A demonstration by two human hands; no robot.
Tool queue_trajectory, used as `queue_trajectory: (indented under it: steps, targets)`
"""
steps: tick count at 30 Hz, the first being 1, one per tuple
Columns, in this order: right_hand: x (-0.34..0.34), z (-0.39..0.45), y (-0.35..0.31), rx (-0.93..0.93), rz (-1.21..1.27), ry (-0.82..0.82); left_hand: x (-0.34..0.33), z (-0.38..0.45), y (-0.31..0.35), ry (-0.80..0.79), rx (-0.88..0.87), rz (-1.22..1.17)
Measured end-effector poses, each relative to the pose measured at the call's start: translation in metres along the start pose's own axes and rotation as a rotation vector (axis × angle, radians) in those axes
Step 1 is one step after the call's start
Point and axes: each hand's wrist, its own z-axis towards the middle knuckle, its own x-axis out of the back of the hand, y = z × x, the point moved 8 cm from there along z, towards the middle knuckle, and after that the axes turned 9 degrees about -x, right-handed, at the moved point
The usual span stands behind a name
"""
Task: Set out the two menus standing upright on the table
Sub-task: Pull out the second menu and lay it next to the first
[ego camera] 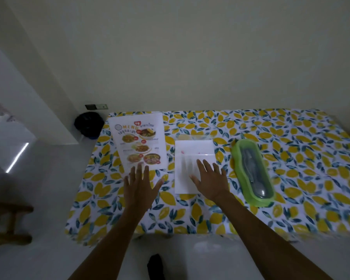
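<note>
Both arms reach up from the bottom of the frame over the surface (291, 158), which is covered in a cloth printed with yellow lemons and dark leaves. The left hand (140, 186) is spread flat in the centre-left of the frame, fingers (139, 168) splayed and released, gripping nothing; the fingertips just meet the near edge of the printed menu (138, 140). That menu lies flat, face up, toward the upper left of the surface, its food pictures and the word MENU showing. Over to the right hand (210, 181): it is open too, palm down, fingers loose, resting on the lower right part of the second menu (190, 158), which lies flat just beside the first one and shows only a plain white side with a glossy clear cover. Neither menu stands upright; both lie flat, side by side, in the middle of the frame. To the right of the white menu, close by, sits a long green cutlery box (253, 172) with a clear lid, metal utensils visible inside. Off the surface at the upper left, a dark round object (88, 124) sits on the floor against the wall.
</note>
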Motion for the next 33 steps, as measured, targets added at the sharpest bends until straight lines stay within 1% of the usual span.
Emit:
queue_trajectory:
  steps: [4, 7, 10, 16, 19, 21, 23, 25, 27, 29, 33]
  targets:
    - [-0.017, -0.012, 0.04, -0.033, 0.016, -0.039, -0.014, -0.007, 0.046, -0.023, -0.063, -0.041]
    - [-0.029, -0.008, 0.064, -0.077, 0.017, -0.08, -0.027, -0.002, 0.069, -0.084, -0.071, -0.053]
    - [-0.041, 0.0, 0.079, -0.105, 0.026, -0.083, -0.046, 0.008, 0.081, -0.151, -0.071, -0.06]
    - [-0.065, 0.027, 0.1, -0.171, 0.063, -0.154, -0.088, 0.034, 0.089, -0.269, -0.087, -0.023]
    - [-0.083, 0.036, 0.103, -0.221, 0.137, -0.227, -0.11, 0.041, 0.09, -0.351, -0.081, -0.014]
    - [-0.094, 0.039, 0.101, -0.242, 0.162, -0.266, -0.122, 0.044, 0.094, -0.369, -0.093, -0.001]
    - [-0.097, 0.044, 0.099, -0.269, 0.24, -0.265, -0.125, 0.048, 0.101, -0.367, -0.104, -0.021]
    - [-0.097, 0.046, 0.099, -0.322, 0.387, -0.258, -0.121, 0.053, 0.106, -0.362, -0.092, -0.048]
    - [-0.096, 0.049, 0.106, -0.383, 0.552, -0.266, -0.119, 0.056, 0.106, -0.384, -0.031, -0.105]
    - [-0.091, 0.052, 0.112, -0.399, 0.68, -0.269, -0.116, 0.057, 0.103, -0.374, 0.048, -0.203]
    - [-0.068, 0.048, 0.123, -0.378, 0.806, -0.186, -0.099, 0.055, 0.097, -0.286, 0.199, -0.385]
